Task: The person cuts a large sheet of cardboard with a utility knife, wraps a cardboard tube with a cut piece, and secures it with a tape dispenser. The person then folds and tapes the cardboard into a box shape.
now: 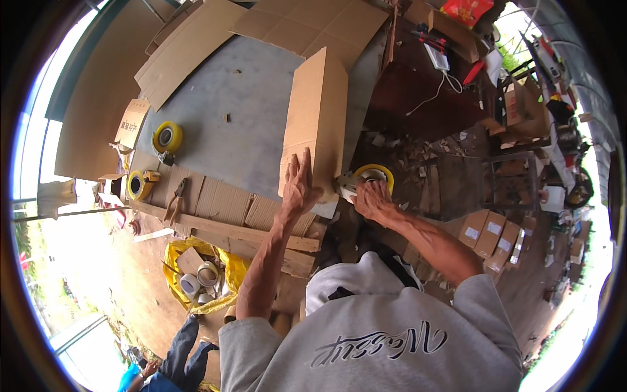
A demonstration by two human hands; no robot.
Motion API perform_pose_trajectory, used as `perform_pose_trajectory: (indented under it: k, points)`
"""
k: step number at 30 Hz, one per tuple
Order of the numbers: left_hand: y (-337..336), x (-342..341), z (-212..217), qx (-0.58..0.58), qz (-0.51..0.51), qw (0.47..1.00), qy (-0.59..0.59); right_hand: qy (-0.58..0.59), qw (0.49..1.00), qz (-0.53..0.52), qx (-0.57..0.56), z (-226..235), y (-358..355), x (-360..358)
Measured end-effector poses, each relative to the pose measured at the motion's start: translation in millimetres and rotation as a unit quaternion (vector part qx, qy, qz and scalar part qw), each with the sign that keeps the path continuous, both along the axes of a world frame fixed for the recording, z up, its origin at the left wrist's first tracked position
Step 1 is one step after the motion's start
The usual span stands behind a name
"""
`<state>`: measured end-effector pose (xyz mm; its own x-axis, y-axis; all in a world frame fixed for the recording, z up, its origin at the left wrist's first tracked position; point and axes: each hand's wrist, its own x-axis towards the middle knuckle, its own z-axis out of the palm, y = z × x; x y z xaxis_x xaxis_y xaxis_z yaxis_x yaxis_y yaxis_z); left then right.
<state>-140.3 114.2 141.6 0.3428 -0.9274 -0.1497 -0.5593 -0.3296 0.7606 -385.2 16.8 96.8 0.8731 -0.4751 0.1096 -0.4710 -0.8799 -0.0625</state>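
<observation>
Your left hand [299,183] presses flat, fingers spread, on the cardboard box [315,124]; your right hand [373,199] grips the tape dispenser [366,178] beside it.

Upright brown cardboard box [317,121], yellow tape dispenser [367,178] alongside

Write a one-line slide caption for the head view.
Left hand flat on an upright cardboard box while right hand runs a yellow tape dispenser along its edge.

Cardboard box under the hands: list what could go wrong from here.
The cardboard box hangs over the table edge, pinned only by the flat left hand; it might slide or tip. The right hand runs the tape dispenser close to those fingers, so they could get nicked.
</observation>
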Motion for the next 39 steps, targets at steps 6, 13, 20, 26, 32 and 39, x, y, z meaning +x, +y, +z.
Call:
perform_pose_trajectory:
  k: [6,13,20,26,32,39]
  points:
    - [0.8,-7.4,-13.2,-0.006,0.054,0.998,-0.025,0.077,0.993,-0.078,0.054,8.1,20.2,15.2]
    - [3.9,-9.7,-19.7,0.005,0.061,0.998,-0.013,0.019,0.992,-0.117,0.052,23.9,32.2,37.5]
    - [-2.8,-6.9,-49.7,-0.039,0.058,0.996,-0.053,0.002,0.988,-0.152,0.005,-4.3,43.1,39.3]
    - [-4.6,-9.6,-66.3,-0.044,0.044,0.997,-0.040,0.012,0.977,-0.204,0.057,-92.6,34.7,40.1]
    - [-0.3,0.8,-73.6,-0.067,0.037,0.993,-0.087,-0.067,0.978,-0.199,-0.002,-32.6,51.7,50.9]
    - [4.7,-5.6,-38.7,-0.034,0.052,0.998,-0.029,0.025,0.968,-0.225,0.110,-41.7,44.6,51.5]
